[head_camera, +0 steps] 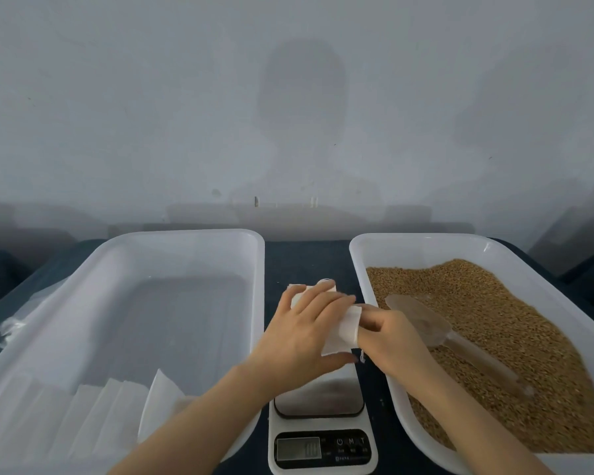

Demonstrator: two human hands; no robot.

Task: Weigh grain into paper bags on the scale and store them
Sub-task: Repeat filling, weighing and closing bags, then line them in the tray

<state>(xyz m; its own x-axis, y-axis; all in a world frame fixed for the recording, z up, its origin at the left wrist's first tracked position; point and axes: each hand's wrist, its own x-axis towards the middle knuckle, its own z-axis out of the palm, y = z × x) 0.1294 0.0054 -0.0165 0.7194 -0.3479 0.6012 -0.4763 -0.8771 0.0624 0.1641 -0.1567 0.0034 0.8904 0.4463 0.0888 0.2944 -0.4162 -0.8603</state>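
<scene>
White paper bag (343,329), flat, limp, over scale (319,397); L hand (300,334) pinches it, R hand (390,337) grips its edge

both hands are up over the scale (323,437), holding one small white paper bag (343,329) above its steel platform. the left hand (302,334) lies across the top of the bag with fingers spread and the thumb tucked underneath. the right hand (388,337) has its fingers curled into the bag's right end. the scale's display is too blurry to read. the left tub (186,241) has a row of flat spare bags (100,416) leaning at its near end. the right tub (357,255) holds brown grain (494,320), with a clear scoop (422,320) lying on top. it all sits on a dark blue desk (306,258) by a pale wall.
</scene>
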